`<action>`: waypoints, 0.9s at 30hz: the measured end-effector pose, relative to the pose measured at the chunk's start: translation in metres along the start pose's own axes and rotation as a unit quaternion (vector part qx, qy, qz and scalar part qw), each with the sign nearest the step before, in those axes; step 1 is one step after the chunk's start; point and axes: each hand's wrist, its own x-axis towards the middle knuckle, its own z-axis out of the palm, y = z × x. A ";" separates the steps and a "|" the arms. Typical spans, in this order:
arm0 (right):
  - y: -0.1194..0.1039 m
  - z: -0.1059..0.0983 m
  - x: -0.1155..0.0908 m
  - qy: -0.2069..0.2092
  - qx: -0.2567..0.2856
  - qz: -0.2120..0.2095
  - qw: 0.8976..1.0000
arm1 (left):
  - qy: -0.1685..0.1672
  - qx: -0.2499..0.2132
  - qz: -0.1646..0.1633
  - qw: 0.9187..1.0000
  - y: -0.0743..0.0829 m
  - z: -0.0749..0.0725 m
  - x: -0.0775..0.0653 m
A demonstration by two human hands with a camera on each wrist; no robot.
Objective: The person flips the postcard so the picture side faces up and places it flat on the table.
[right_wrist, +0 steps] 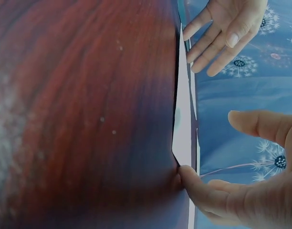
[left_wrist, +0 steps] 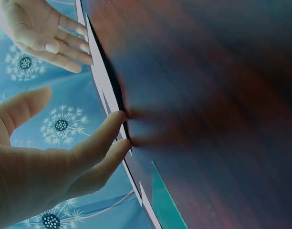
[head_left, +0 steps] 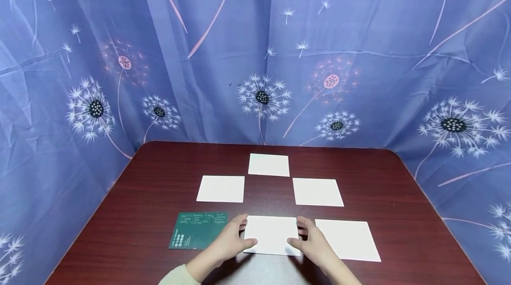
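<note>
A white rectangular card (head_left: 271, 235) lies flat near the front of the table, between two hands. The left hand (head_left: 230, 241) is at its left edge and the right hand (head_left: 317, 246) at its right edge. Both thumbs stand raised and apart from the fingers in the wrist views. Left fingertips (left_wrist: 118, 117) meet the card's side down at the tabletop, and right fingertips (right_wrist: 185, 172) are right at its near corner. Just left of the left hand is a green booklet (head_left: 197, 231) with pale printed characters, partly overlapped by that hand in the head view.
Other white cards lie around: one at the back (head_left: 269, 165), one mid-left (head_left: 221, 188), one mid-right (head_left: 318, 192), and one front-right (head_left: 351, 240) beside the right hand. The dark red wooden table (head_left: 143, 214) has a blue dandelion-print curtain (head_left: 211, 89) along its back and sides.
</note>
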 end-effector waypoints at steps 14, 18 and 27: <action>0.002 -0.003 0.007 0.038 0.018 0.014 0.999 | -0.014 -0.019 -0.017 1.000 -0.003 -0.005 0.006; 0.002 -0.004 0.008 0.050 0.037 0.011 0.998 | -0.009 -0.030 -0.004 1.000 -0.006 -0.005 0.007; 0.004 -0.006 0.009 0.075 0.038 0.011 0.996 | 0.010 -0.050 0.018 0.999 -0.007 -0.005 0.008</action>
